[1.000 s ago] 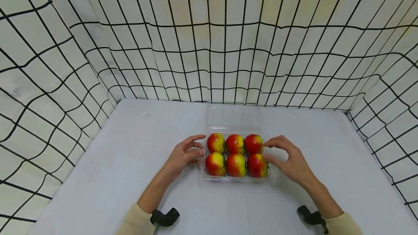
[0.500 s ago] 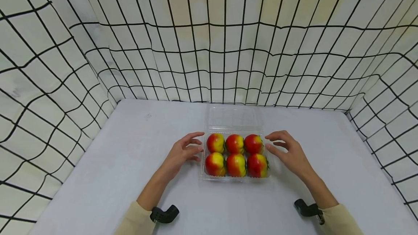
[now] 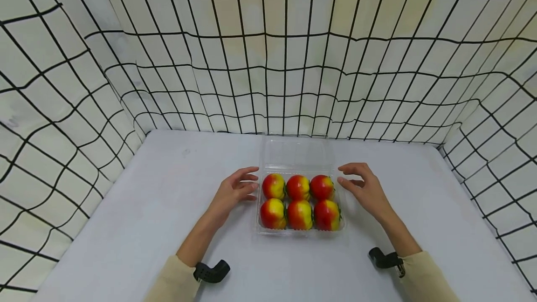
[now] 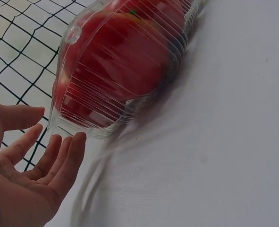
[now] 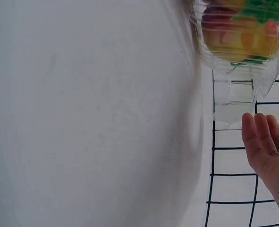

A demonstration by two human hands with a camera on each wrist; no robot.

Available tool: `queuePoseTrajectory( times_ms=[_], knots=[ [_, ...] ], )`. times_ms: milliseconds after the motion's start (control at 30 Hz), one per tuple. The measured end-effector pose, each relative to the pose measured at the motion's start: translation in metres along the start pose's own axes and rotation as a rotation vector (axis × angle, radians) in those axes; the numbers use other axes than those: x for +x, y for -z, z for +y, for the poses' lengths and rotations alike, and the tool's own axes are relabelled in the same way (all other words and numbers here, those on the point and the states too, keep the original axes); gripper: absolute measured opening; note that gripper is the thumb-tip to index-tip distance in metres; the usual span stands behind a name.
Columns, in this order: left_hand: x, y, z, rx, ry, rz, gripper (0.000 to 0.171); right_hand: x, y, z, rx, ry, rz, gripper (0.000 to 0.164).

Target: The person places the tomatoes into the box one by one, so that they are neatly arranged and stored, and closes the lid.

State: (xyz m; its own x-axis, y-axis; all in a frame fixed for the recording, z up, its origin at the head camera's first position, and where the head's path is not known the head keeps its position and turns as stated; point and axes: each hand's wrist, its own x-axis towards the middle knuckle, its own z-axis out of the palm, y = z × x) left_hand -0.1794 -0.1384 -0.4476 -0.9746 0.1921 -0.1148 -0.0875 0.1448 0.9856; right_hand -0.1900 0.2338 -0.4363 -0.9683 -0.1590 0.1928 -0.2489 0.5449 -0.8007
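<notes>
A clear plastic clamshell box (image 3: pixel 289 232) holds several round red-and-yellow fruits (image 3: pixel 299 214) with bits of green on them, in two rows. Its clear lid (image 3: pixel 299 153) lies folded back behind it. At the box's left side is my left hand (image 3: pixel 230 190), fingers loosely bent. In the left wrist view its fingertips come right up to the ribbed corner below a red fruit (image 4: pixel 120 56). My right hand (image 3: pixel 365 190) hovers just off the right side, thumb and fingers apart and holding nothing. From the right wrist the fingertips (image 5: pixel 249 118) show a small distance from the box.
A white table (image 3: pixel 168 209) carries the box. Black netting (image 3: pixel 285 69) over pale walls surrounds it at the back and on both sides. Each wrist wears a black camera mount (image 3: pixel 211 271) that sticks out inward.
My right hand has drawn away from the fruits and moved back to beside the box's far right side. The left hand has moved slightly farther back. The fruits stay in place in the box.
</notes>
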Motion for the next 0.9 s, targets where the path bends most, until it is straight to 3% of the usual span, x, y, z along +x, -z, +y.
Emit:
queuePoseTrajectory(
  times_ms=[267,900],
  knots=[
    [0.007,-0.001,0.002,0.012,0.002,0.008,0.052,0.01,0.001,0.006,0.077,-0.068,-0.033,0.047],
    [0.024,-0.007,0.001,-0.008,-0.042,0.056,0.056,0.024,-0.008,0.019,0.155,-0.077,-0.092,0.051]
  ],
)
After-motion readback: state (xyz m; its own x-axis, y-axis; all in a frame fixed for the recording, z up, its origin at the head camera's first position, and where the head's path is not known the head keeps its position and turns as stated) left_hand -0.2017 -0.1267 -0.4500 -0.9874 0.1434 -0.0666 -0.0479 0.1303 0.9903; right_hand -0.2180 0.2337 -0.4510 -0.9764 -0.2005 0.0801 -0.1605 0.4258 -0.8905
